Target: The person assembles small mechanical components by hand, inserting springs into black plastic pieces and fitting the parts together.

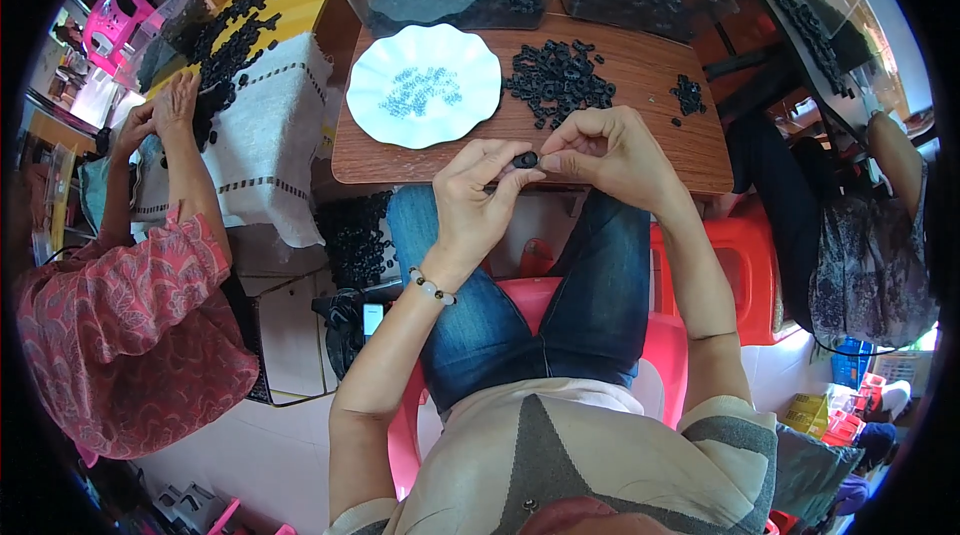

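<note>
The left hand's [470,190] fingers pinch a black part [525,161] above the middle of the worktop's [660,150] near edge. The right hand's [635,160] fingers meet at its right end; whether they grip anything, I cannot tell. Beyond lie a white plate [365,95] of tiny pieces, toward the left edge, a black pile [560,80], and a small cluster [687,95] by the right edge. Clear bins [450,10] line the far edge. Any writing on the yellow pack [806,416] is too small to read.
</note>
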The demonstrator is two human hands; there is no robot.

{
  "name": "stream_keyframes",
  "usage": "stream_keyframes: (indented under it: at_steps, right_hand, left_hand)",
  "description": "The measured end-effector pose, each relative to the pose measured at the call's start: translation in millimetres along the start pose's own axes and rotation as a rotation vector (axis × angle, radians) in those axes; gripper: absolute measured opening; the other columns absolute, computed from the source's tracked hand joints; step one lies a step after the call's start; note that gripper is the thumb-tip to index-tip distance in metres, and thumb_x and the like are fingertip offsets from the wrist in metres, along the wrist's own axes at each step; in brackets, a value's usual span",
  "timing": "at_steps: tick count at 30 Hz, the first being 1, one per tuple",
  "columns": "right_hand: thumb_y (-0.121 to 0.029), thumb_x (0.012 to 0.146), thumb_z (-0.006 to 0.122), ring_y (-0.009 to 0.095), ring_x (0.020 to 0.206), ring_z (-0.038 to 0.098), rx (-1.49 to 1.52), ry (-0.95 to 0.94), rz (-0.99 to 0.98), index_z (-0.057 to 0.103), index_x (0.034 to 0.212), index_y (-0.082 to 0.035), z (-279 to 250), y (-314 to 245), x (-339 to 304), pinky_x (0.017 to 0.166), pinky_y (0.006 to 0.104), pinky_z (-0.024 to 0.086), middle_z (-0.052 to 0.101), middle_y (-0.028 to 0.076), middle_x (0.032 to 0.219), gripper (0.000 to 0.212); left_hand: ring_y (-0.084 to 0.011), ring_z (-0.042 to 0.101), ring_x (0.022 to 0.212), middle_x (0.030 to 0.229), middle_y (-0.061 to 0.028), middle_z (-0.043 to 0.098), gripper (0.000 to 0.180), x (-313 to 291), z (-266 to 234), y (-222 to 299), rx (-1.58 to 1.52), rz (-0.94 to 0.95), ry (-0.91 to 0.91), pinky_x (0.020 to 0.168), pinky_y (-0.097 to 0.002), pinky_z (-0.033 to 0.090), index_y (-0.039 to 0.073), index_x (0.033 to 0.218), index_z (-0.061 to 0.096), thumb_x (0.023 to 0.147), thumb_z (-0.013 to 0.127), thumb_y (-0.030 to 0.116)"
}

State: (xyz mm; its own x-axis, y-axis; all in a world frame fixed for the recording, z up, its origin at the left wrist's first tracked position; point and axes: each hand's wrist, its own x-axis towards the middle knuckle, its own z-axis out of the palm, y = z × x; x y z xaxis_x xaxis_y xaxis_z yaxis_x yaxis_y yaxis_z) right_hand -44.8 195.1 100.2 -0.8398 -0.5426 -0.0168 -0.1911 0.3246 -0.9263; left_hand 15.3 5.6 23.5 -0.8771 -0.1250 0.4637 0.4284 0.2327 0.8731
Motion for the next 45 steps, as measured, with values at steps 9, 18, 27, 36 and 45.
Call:
stream_keyframes:
  at_steps: [9,18,27,36,45]
  right_hand:
    - [-0.010,0.090,0.080,0.004,0.074,0.063,0.087,-0.074,0.005,0.069,0.099,-0.001,5,25,7,0.068,0.0198,0.051,0.069,-0.001,0.083,0.016]
    - [-0.015,0.087,0.083,0.005,0.073,0.062,0.039,-0.040,0.144,0.071,0.096,-0.001,1,26,-1,0.065,0.0220,0.050,0.069,0.000,0.082,0.021]
    - [-0.018,0.091,0.078,0.007,0.071,0.065,-0.126,-0.079,-0.001,0.073,0.098,0.000,-9,31,4,0.067,0.0245,0.051,0.073,0.003,0.080,0.019]
    - [-0.023,0.094,0.070,0.032,0.097,0.072,-0.702,0.507,0.142,0.077,0.104,-0.004,-100,71,77,0.087,0.0446,0.054,0.076,0.015,0.096,0.022]
    - [-0.023,0.092,0.071,0.033,0.100,0.072,-0.732,0.426,0.183,0.077,0.106,-0.006,-98,102,102,0.087,0.0443,0.055,0.076,0.015,0.101,0.023]
  left_hand:
    - [-0.0200,0.070,0.086,0.097,-0.0108,0.074,0.029,-1,0,-3,0.144,0.096,-0.045,0.074,-0.0291,0.055,0.002,0.108,0.077,0.080,0.078,-0.003]
    - [-0.0305,0.071,0.085,0.098,-0.0154,0.072,0.031,-1,6,2,0.171,0.108,-0.128,0.074,-0.0368,0.057,0.002,0.113,0.075,0.083,0.078,0.003]
    - [-0.0335,0.070,0.084,0.096,-0.0180,0.070,0.032,-3,7,-1,0.234,0.074,-0.189,0.075,-0.0388,0.056,-0.001,0.118,0.073,0.086,0.074,0.002]
    - [-0.0288,0.067,0.079,0.092,-0.0161,0.069,0.032,0,5,1,0.191,-0.010,-0.137,0.075,-0.0362,0.053,-0.002,0.118,0.073,0.087,0.075,0.005]
    - [-0.0273,0.065,0.076,0.088,-0.0155,0.068,0.030,0,2,0,0.209,-0.057,-0.165,0.069,-0.0355,0.051,-0.003,0.116,0.074,0.088,0.075,0.007]
